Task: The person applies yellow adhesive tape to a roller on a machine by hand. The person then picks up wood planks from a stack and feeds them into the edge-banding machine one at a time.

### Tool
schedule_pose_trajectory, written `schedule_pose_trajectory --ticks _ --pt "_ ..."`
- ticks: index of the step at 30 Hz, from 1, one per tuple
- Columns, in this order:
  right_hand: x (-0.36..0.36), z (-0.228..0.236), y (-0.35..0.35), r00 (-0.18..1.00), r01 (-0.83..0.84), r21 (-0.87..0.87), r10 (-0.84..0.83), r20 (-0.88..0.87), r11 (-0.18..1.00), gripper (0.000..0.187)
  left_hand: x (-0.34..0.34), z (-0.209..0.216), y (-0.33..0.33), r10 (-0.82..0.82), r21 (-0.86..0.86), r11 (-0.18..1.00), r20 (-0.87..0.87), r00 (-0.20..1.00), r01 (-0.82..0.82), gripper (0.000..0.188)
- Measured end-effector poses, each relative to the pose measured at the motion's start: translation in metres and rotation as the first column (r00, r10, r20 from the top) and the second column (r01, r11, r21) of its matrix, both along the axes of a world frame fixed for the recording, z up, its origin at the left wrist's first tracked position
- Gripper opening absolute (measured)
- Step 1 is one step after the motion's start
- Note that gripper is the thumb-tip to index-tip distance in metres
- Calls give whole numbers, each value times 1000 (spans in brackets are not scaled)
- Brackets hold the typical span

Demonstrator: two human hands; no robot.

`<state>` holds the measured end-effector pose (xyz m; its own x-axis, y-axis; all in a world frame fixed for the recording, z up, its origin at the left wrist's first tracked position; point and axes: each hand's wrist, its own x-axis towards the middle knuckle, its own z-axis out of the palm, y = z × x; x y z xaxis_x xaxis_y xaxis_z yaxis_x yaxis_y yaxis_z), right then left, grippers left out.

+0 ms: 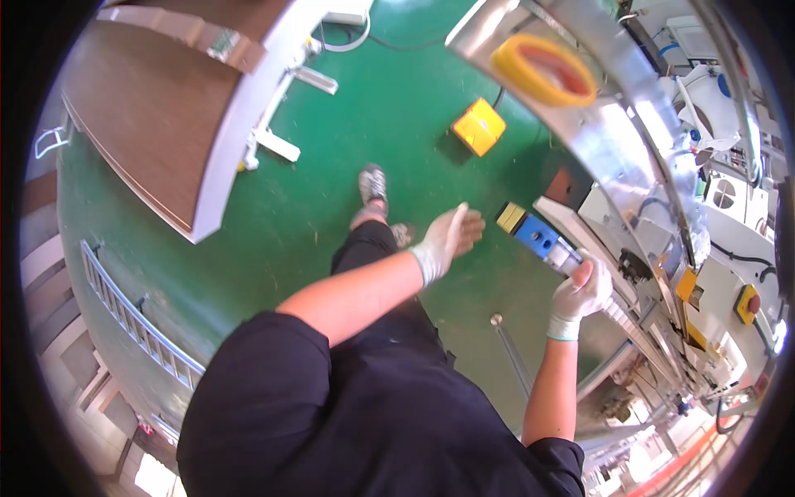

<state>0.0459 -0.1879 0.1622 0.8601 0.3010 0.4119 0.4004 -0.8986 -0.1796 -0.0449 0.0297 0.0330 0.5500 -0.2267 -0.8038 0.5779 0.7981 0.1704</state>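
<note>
Had a ladder-like metal frame [141,319] low and far to the left of the blue block [538,238], with a broad brown panel [157,116] equally far left but higher in the view. Showed white feet [281,147] beneath the panel's pale edge, above and well left of the block. Planted a patterned shoe [373,184] on the green floor [315,248] to the left of the block, the other shoe partly hidden.

Held the left hand [449,238] open and empty in a white glove, just left of the block, fingers stretched toward its yellow-and-black end, near it but not touching. Had a yellow pedal-like box [479,127] on the floor, above and left of the block, and a slim metal rod [513,356] aslant below it. Showed a thick yellow ring [530,79] well above the block, against a bright metal plate [596,137].

Held the blue block itself tilted between both hands, yellow end up and to the left, silvery end down and to the right. Gripped that silvery end in the right hand [581,288], also white-gloved, fingers curled closed at the block's lower right. Left unclear there: any join between block and nearby machinery. Had, far right of the block, a small yellow switch box [745,304] with a red button.
</note>
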Motion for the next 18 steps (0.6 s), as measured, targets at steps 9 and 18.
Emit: schedule_pose_trajectory --ticks 9,18 --pt "1 22 -2 987 46 31 -40 -155 998 31 66 97 24 38 -610 780 -176 984 -139 102" --pt "19 46 0 947 39 62 -17 -321 997 26 47 17 187 -338 893 446 110 935 56 53"
